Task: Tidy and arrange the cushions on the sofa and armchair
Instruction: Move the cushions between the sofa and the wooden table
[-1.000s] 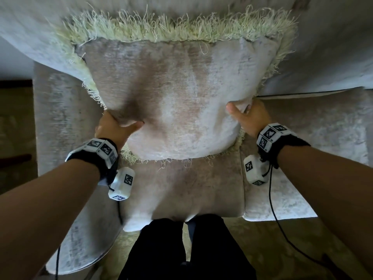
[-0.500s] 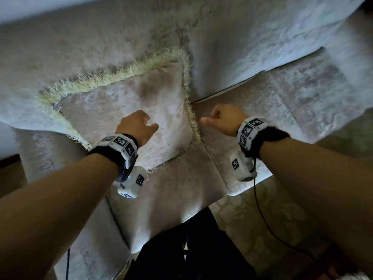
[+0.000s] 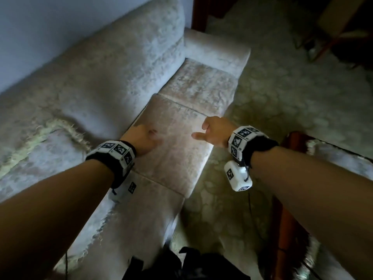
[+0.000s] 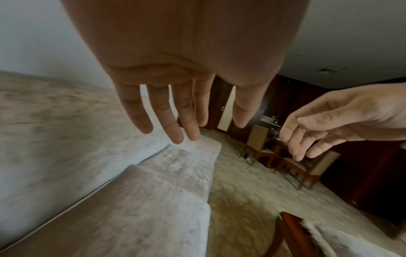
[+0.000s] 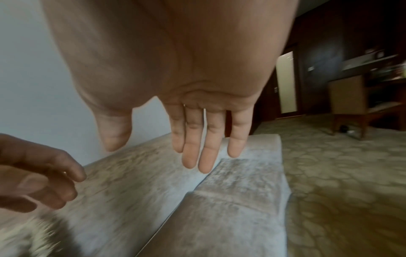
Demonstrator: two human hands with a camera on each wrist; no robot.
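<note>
A pale fringed cushion [image 3: 40, 156] leans against the sofa back [image 3: 105, 77] at the left of the head view, its fringe [image 5: 26, 233] blurred at the bottom left of the right wrist view. My left hand [image 3: 145, 138] hovers over the middle seat cushion [image 3: 177, 150], fingers [image 4: 175, 121] straight and holding nothing. My right hand [image 3: 212, 130] hangs above the seat's front edge, fingers [image 5: 206, 149] relaxed and empty. Both hands are to the right of the fringed cushion, apart from it.
The sofa's right armrest [image 3: 218, 49] ends the seat. Patterned carpet [image 3: 292, 108] spreads to the right. A wooden-framed piece with a furry cover [image 3: 323, 154] stands at my right. Chairs and a wooden table [image 4: 285, 156] are farther off, with a dark door frame [image 3: 198, 13] behind the armrest.
Both hands let go of the fringed cushion, left leaning on the sofa back. My view and arms have swung right along the sofa, and the fingers have uncurled.
</note>
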